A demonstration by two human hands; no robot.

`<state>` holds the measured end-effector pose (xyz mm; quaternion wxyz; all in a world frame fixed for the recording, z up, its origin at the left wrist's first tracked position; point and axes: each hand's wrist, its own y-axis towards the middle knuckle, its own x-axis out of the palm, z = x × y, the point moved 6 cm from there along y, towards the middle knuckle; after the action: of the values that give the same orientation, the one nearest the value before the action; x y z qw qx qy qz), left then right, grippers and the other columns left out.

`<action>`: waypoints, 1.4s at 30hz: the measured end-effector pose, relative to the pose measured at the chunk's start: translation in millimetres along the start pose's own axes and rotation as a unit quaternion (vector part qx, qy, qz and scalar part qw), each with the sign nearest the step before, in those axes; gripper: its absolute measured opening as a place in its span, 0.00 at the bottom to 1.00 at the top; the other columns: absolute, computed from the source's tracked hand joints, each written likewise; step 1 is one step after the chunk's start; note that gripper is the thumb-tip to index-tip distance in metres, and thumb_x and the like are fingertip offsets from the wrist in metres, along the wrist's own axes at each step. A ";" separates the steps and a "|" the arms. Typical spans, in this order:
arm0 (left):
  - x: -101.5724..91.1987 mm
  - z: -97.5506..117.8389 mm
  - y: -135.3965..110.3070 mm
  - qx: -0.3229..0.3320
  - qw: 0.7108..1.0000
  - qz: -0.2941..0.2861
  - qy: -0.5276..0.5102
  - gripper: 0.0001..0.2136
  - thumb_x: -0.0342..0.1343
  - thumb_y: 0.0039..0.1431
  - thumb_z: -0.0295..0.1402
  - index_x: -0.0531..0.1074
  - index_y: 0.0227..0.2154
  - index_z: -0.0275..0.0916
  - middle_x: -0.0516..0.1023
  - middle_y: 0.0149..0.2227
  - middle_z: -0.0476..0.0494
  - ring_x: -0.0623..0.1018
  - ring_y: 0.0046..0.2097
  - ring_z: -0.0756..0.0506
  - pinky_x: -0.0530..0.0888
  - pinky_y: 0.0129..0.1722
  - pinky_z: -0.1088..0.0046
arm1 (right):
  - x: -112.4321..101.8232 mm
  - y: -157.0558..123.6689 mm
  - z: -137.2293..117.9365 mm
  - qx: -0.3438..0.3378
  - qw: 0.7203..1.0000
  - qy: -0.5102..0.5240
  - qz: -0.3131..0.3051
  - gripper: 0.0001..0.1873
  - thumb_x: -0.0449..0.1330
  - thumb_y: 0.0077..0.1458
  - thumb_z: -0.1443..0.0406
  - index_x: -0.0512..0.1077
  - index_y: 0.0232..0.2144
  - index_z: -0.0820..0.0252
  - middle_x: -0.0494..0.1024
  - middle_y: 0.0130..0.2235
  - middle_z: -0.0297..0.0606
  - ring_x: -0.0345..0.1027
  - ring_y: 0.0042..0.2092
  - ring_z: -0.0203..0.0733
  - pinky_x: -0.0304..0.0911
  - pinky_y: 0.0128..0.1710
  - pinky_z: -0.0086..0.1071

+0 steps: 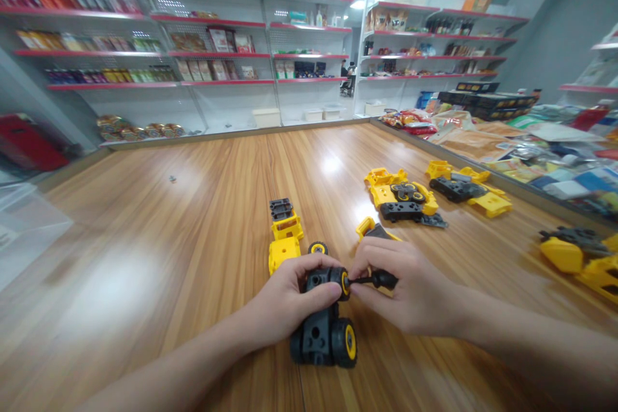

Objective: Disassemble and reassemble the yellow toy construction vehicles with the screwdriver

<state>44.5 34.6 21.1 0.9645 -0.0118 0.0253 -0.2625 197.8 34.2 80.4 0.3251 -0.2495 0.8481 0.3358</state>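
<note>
My left hand [294, 296] is closed around a black toy vehicle chassis [316, 335] with yellow-hubbed wheels, steadying it on the wooden table. Its thumb lies across the top near the upper right wheel [344, 283]. In my right hand [405, 280] is a black screwdriver [381, 279], held sideways with its tip end at that wheel's hub; the exact contact is hidden by my fingertips. Just beyond the chassis are a loose wheel [318, 248] and yellow toy body parts [284, 251] with a black piece. Another yellow and dark part [371, 229] lies partly behind my right hand.
Clusters of yellow and black toy parts [403, 196] lie to the right, with more [468, 188] farther back and others [574, 257] near the right edge. A clear plastic bin [29, 225] stands at left. Packaged goods [512, 135] fill the area beyond the table's right rim.
</note>
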 end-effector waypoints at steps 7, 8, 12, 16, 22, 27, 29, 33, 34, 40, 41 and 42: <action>2.5 2.0 -1.7 0.012 0.999 -0.001 0.038 0.14 0.60 0.57 0.40 0.72 0.43 0.38 0.74 0.38 0.46 0.72 0.40 0.46 0.71 0.39 0.72 | 3.5 0.3 1.2 0.018 1.000 0.009 -0.010 0.05 0.60 0.51 0.71 0.68 0.31 0.60 0.72 0.30 0.33 0.65 0.32 0.35 0.59 0.33 0.29; 2.9 2.1 -1.9 0.011 0.999 -0.002 0.038 0.14 0.60 0.57 0.40 0.72 0.43 0.38 0.73 0.38 0.46 0.72 0.39 0.46 0.70 0.39 0.72 | 3.6 0.0 1.2 0.017 1.000 0.011 -0.014 0.05 0.60 0.50 0.72 0.68 0.31 0.60 0.72 0.30 0.33 0.65 0.32 0.35 0.59 0.33 0.29; 3.2 2.9 -1.6 0.007 0.999 -0.004 0.042 0.14 0.60 0.57 0.39 0.72 0.42 0.38 0.73 0.37 0.46 0.72 0.38 0.47 0.70 0.38 0.72 | 3.1 -1.5 2.0 0.023 1.000 0.010 -0.016 0.05 0.60 0.50 0.72 0.68 0.31 0.60 0.72 0.30 0.34 0.65 0.31 0.35 0.59 0.32 0.29; 1.6 3.5 -0.7 0.006 0.999 0.003 0.044 0.13 0.59 0.58 0.39 0.72 0.42 0.37 0.73 0.37 0.46 0.72 0.38 0.47 0.70 0.38 0.72 | 4.5 -0.3 2.7 0.035 0.999 -0.007 -0.019 0.03 0.59 0.54 0.69 0.69 0.28 0.61 0.72 0.27 0.33 0.64 0.29 0.34 0.57 0.30 0.29; 2.9 3.9 -1.8 0.009 0.999 0.001 0.053 0.13 0.59 0.58 0.38 0.72 0.42 0.37 0.73 0.38 0.46 0.72 0.40 0.46 0.70 0.40 0.71 | 9.5 0.0 4.5 0.041 0.997 -0.033 -0.053 0.08 0.56 0.57 0.66 0.70 0.27 0.62 0.71 0.25 0.34 0.61 0.26 0.34 0.55 0.27 0.29; 4.4 3.6 -1.4 0.010 0.999 -0.012 0.046 0.14 0.59 0.57 0.39 0.71 0.43 0.38 0.73 0.38 0.46 0.72 0.39 0.46 0.70 0.39 0.72 | 10.8 -3.4 4.2 0.026 0.996 -0.037 -0.072 0.01 0.59 0.52 0.69 0.70 0.30 0.61 0.73 0.28 0.35 0.64 0.29 0.35 0.57 0.29 0.29; 4.3 3.3 -1.3 0.011 0.999 -0.011 0.048 0.14 0.59 0.58 0.39 0.71 0.43 0.38 0.72 0.38 0.46 0.72 0.39 0.47 0.70 0.39 0.72 | 12.0 -3.5 4.2 0.025 0.995 -0.048 -0.085 0.04 0.57 0.55 0.68 0.70 0.29 0.61 0.73 0.27 0.36 0.64 0.29 0.35 0.57 0.29 0.29; 4.6 2.4 -2.4 0.007 0.999 -0.011 0.047 0.13 0.59 0.58 0.38 0.71 0.43 0.38 0.73 0.38 0.46 0.72 0.39 0.47 0.70 0.38 0.72 | 15.1 -2.3 2.5 0.016 0.991 -0.066 -0.117 0.13 0.52 0.60 0.67 0.66 0.23 0.61 0.71 0.25 0.36 0.62 0.28 0.35 0.54 0.28 0.29; 4.8 2.5 -2.8 0.006 0.999 -0.010 0.048 0.13 0.59 0.58 0.37 0.71 0.43 0.38 0.73 0.38 0.46 0.72 0.39 0.47 0.70 0.39 0.72 | 15.3 -2.2 2.3 0.017 0.990 -0.069 -0.121 0.13 0.51 0.60 0.67 0.65 0.23 0.61 0.70 0.24 0.36 0.61 0.27 0.35 0.54 0.28 0.29; 5.6 5.9 -3.2 0.013 0.999 -0.012 0.050 0.12 0.59 0.58 0.36 0.72 0.43 0.38 0.73 0.39 0.45 0.72 0.40 0.46 0.70 0.40 0.72 | 12.8 -4.5 3.9 0.045 0.992 -0.053 -0.106 0.03 0.57 0.54 0.67 0.68 0.29 0.61 0.71 0.27 0.34 0.61 0.27 0.35 0.54 0.28 0.29; 5.6 5.8 -2.8 0.013 0.999 -0.013 0.048 0.12 0.59 0.58 0.37 0.72 0.43 0.38 0.73 0.39 0.46 0.72 0.40 0.46 0.70 0.40 0.72 | 12.9 -4.8 4.4 0.047 0.992 -0.055 -0.106 0.03 0.57 0.54 0.67 0.68 0.29 0.61 0.71 0.27 0.35 0.61 0.28 0.35 0.54 0.28 0.29; 5.6 5.4 -2.5 0.013 0.999 -0.013 0.045 0.12 0.59 0.58 0.37 0.71 0.43 0.38 0.73 0.39 0.46 0.72 0.40 0.47 0.70 0.40 0.72 | 13.6 -5.1 4.8 0.046 0.991 -0.059 -0.110 0.03 0.56 0.54 0.67 0.68 0.29 0.61 0.71 0.27 0.35 0.61 0.28 0.35 0.54 0.29 0.29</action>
<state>48.3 29.7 26.3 0.9589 0.0120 0.0655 -0.2759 193.9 31.6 65.8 0.4205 -0.3057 0.8095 0.2729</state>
